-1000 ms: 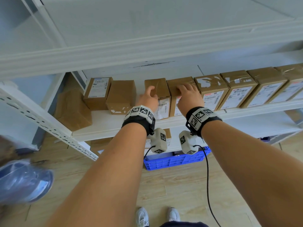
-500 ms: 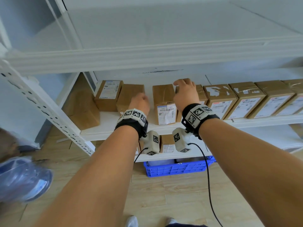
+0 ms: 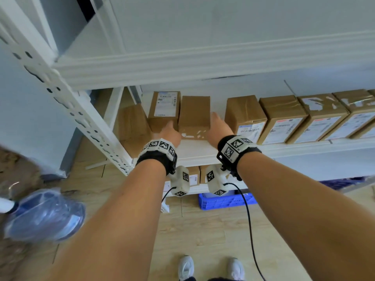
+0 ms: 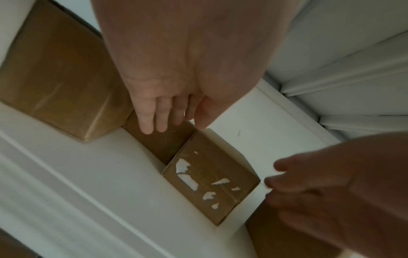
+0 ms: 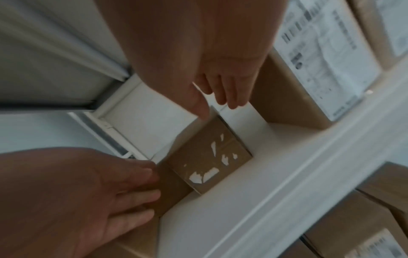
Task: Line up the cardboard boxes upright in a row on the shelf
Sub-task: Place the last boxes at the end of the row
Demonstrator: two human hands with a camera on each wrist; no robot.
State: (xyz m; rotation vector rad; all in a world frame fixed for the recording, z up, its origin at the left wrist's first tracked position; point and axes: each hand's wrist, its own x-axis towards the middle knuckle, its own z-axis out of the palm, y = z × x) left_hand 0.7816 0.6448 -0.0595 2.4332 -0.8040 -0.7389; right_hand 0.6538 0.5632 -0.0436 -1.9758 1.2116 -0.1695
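Both hands reach into the white shelf (image 3: 203,151) and bracket one plain box (image 3: 194,115) that lies flat, its near end scarred with white scraps of torn label. The left hand (image 3: 170,133) sits at the box's left side, fingers (image 4: 154,118) straight and close together, laid against the cardboard in the narrow gap between this box and the labelled box (image 3: 164,110) just beside it on the left. The right hand (image 3: 220,126) is at the right side, fingers spread and relaxed; in the right wrist view its thumb tip comes down at the box's far corner while the other fingers hang over bare shelf. Whether it truly touches I cannot tell — the picture is blurred. Neither hand has closed round anything; both are flat and wide.

To the right, past a strip of bare shelf, the row (image 3: 300,116) stands upright — boxes shoulder to shoulder, printed labels facing out, taped tops up. The nearest one (image 3: 244,114) stands apart from the plain box.

Below, more boxes sit on a lower shelf, and a blue crate (image 3: 225,201) rests on the wooden floor.
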